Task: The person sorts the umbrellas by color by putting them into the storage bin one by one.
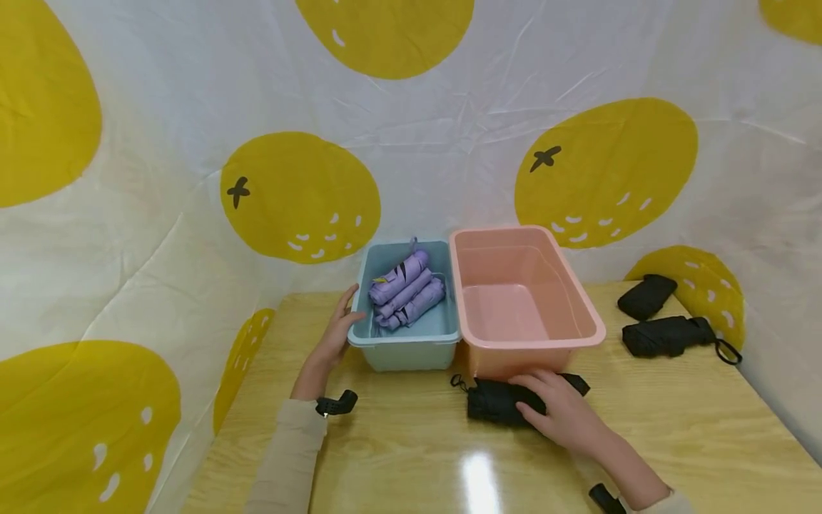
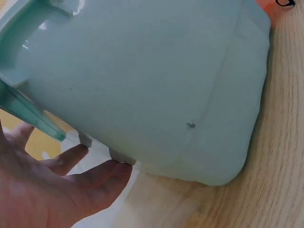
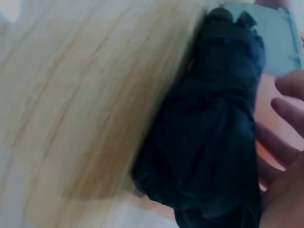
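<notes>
My left hand (image 1: 334,332) is at the left side of a light blue plastic bin (image 1: 404,355), its thumb at the rim. In the left wrist view, the extended fingers (image 2: 102,183) touch the bin's outer wall. Inside the bin lie several folded purple umbrellas (image 1: 411,289). My right hand (image 1: 565,414) rests over a folded black umbrella (image 1: 497,402) in front of a pink bin (image 1: 473,343). The right wrist view has the fingers (image 3: 278,142) loosely spread along one side of the umbrella, some fingertips apart from it.
Two more black things, a small pouch-like bundle (image 1: 646,296) and a folded umbrella with a wrist loop (image 1: 668,336), lie on the right of the wooden table (image 1: 398,450). The pink bin stands against the blue one. A white sheet with yellow fruit prints (image 1: 443,143) hangs behind.
</notes>
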A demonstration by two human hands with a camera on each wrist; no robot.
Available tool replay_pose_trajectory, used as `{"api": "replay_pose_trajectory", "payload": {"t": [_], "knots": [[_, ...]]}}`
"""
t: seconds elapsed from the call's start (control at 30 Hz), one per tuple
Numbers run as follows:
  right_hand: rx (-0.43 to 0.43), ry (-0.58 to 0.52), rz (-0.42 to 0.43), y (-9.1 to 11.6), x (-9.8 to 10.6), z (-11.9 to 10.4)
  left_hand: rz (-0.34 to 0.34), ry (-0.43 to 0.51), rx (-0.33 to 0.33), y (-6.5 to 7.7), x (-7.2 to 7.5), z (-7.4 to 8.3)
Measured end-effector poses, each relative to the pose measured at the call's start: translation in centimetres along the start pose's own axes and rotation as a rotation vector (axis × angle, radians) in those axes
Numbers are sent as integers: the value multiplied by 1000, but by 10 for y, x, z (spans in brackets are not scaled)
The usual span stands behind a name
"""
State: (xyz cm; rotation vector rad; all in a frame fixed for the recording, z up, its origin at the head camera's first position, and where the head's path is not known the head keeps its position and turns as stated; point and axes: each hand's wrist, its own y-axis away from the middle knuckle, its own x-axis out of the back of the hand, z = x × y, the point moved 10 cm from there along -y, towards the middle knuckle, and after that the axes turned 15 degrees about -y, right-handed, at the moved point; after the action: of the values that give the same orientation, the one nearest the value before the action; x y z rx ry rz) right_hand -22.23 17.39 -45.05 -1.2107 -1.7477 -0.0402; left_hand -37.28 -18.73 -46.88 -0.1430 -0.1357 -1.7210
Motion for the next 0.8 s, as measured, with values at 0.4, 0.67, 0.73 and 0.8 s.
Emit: {"api": "replay_pose_trajectory", "payload": {"t": [0.4, 0.67, 0.73, 0.8], "knots": [[-25, 138, -248, 7, -33, 13, -7, -22, 8, 1, -2, -5], [-120, 156, -260, 28, -19, 28, 6, -8, -4, 0, 0, -3], [-168, 162, -263, 36, -10, 36, 0, 0, -8, -1, 0, -3], [-209, 158, -262, 46, 1, 44, -1, 7, -10, -1, 0, -2]]}}
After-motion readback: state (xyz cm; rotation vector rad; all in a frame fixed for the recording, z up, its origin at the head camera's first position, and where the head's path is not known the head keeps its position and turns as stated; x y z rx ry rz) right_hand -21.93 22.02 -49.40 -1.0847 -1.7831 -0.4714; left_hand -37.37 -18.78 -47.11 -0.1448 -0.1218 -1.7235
